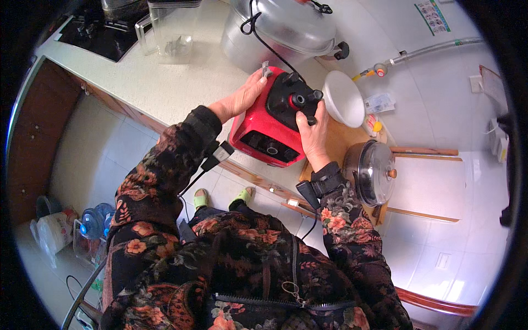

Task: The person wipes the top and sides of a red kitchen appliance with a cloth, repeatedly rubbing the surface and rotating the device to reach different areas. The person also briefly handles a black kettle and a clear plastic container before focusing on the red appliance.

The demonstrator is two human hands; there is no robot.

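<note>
A red blender base [270, 128] with a black top and a dark control panel sits at the front edge of the pale countertop. My left hand [247, 93] lies against its left side, with a small grey cloth [266, 69] at the fingertips. On its right side my right hand [314, 130] grips the black top by a corner post, thumb on top. A clear blender jug [173, 37] with a handle stands at the back left. The black power cord [272, 49] runs across the large pot behind the base.
A large aluminium pot [272, 33] stands behind the base. To the right are a white bowl [344, 99], a wooden board [338, 138] and a lidded steel pot [373, 173]. A black cooktop [99, 39] lies at far left, and a gas pipe [429, 50] runs along the wall.
</note>
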